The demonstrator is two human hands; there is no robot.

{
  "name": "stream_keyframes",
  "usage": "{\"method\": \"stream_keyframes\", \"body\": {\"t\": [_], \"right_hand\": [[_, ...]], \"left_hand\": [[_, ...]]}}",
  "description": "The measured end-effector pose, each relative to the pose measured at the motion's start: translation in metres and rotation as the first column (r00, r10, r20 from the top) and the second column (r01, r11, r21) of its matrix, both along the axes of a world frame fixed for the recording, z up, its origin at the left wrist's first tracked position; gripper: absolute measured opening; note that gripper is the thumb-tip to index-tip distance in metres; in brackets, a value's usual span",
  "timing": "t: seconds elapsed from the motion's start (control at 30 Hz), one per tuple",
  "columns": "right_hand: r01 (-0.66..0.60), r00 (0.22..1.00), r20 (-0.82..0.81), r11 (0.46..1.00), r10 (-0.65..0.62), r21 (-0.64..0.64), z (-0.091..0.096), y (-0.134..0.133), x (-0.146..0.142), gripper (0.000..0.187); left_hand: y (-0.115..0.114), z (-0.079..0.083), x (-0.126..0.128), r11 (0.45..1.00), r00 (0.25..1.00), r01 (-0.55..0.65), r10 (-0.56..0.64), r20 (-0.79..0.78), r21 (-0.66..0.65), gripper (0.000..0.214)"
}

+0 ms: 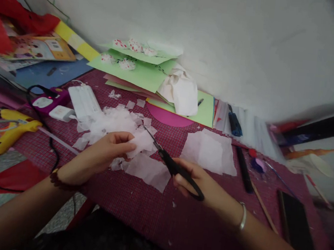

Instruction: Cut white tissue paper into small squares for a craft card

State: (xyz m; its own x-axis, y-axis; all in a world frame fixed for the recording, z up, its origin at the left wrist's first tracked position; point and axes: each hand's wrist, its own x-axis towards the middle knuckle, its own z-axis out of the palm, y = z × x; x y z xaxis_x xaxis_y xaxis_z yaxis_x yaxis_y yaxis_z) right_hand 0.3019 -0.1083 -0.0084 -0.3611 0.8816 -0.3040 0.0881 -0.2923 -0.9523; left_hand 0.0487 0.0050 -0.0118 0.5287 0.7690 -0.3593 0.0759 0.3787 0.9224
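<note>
My left hand (113,149) pinches a small piece of thin white paper (143,140) between thumb and fingers. In my right hand (190,175) is a pair of black-handled scissors (169,162), its blades pointing up and left at the paper's edge. A heap of cut white paper pieces (110,121) lies just beyond my left hand. Below the blades a larger torn-edged white sheet (150,171) rests on the maroon checked cloth (134,205). Right of the scissors lies a stack of white paper squares (210,151).
Green sheets with paper blossoms (137,68) and a crumpled white cloth or paper (184,91) lie against the wall. A yellow glue gun (13,132) and purple power strip (48,102) are at left. At right are a blue cutter (234,123) and a dark phone-like slab (298,226).
</note>
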Motion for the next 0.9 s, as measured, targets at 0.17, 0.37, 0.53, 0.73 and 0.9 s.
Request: {"method": "stream_keyframes", "body": {"t": [0.17,0.37,0.53,0.73,0.9], "right_hand": [[-0.054,0.996,0.069,0.995,0.048,0.081,0.011,-0.003,0.008,0.068],[-0.138,0.988,0.081,0.99,0.135,0.03,0.013,-0.009,0.01,0.073],[-0.116,0.992,0.059,0.993,0.114,0.03,0.011,-0.002,0.0,0.073],[-0.076,0.997,0.024,0.997,0.076,0.03,0.002,0.003,-0.005,0.069],[-0.05,0.998,0.042,0.999,0.05,0.004,-0.012,0.002,-0.001,0.06]], "left_hand": [[0.004,0.002,-0.003,0.995,0.996,-0.088,0.088,0.005,0.049,0.021],[0.008,0.003,0.004,0.98,0.979,-0.188,0.181,0.098,0.058,0.018],[0.005,0.002,0.016,0.99,0.986,-0.136,0.132,0.102,0.034,0.018],[0.005,0.001,0.019,0.991,0.985,-0.131,0.13,0.109,0.002,0.017],[0.007,-0.003,0.021,0.995,0.984,-0.103,0.1,0.147,0.015,0.014]]}}
